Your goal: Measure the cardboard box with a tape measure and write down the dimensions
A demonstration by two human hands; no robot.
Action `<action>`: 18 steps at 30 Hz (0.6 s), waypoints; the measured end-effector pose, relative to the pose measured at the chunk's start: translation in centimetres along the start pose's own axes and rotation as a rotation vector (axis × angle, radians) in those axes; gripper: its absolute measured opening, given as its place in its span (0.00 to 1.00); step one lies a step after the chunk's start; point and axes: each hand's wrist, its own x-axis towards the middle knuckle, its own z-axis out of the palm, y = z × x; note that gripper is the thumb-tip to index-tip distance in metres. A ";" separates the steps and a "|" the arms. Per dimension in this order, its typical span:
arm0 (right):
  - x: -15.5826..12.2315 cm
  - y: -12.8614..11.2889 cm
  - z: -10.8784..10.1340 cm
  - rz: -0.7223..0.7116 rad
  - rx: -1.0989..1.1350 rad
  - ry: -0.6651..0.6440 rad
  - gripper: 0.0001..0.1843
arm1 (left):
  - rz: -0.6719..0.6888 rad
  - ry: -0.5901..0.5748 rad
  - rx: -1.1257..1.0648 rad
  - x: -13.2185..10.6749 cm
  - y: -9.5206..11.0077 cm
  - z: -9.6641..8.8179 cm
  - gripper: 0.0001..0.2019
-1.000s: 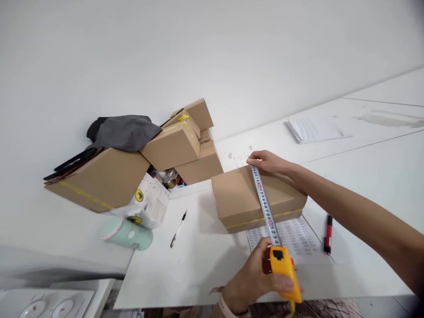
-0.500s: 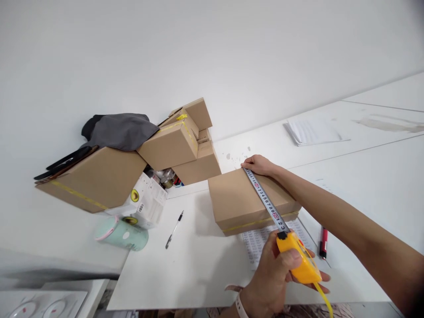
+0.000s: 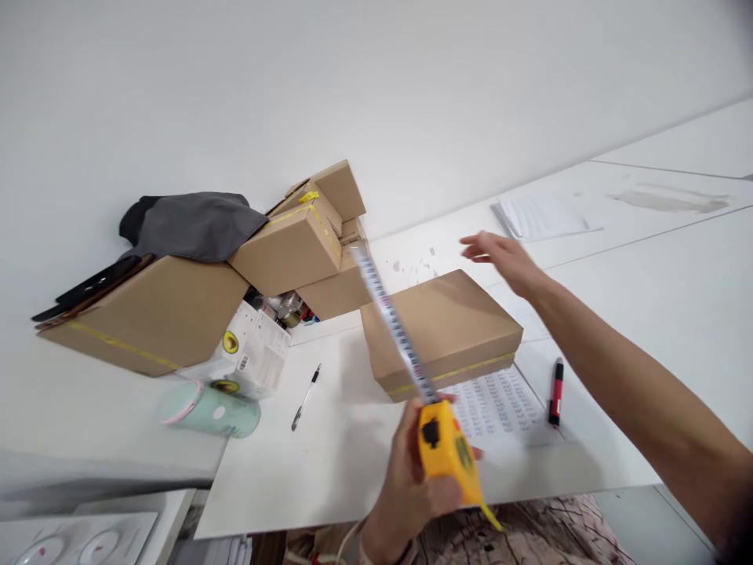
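My left hand (image 3: 409,482) grips a yellow tape measure (image 3: 445,453) at the near table edge. Its blade (image 3: 391,322) sticks out up and to the left, free in the air above the flat cardboard box's (image 3: 447,322) left part. The box lies on a printed sheet (image 3: 500,404). My right hand (image 3: 500,255) hovers open beyond the box's far right corner, fingers spread, holding nothing and blurred by motion.
A red and black marker (image 3: 554,392) lies right of the sheet, a pen (image 3: 304,397) left of the box. Stacked cardboard boxes (image 3: 294,243), a grey cloth (image 3: 188,224), a white carton (image 3: 252,357) and a mint cup (image 3: 212,408) crowd the left. Papers (image 3: 538,216) lie far right.
My right hand has let go of the blade's end and lifted off the box to the right. The blade has swung left off the box, and my left hand moved left with the case.
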 end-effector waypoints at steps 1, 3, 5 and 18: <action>-1.5 0.5 -1.4 0.033 -0.031 0.089 0.36 | 0.061 0.104 0.060 -1.0 0.2 -1.2 0.45; -5.0 2.0 -3.5 0.107 -0.140 0.136 0.37 | 0.156 0.311 0.188 -2.2 0.1 -3.5 0.47; -8.6 3.5 -4.2 0.183 -0.256 0.074 0.36 | 0.177 0.435 0.263 -2.3 -0.4 -5.1 0.45; -3.9 -1.9 -0.8 -0.202 -0.586 0.106 0.23 | 0.287 0.259 0.354 6.2 8.5 -6.5 0.36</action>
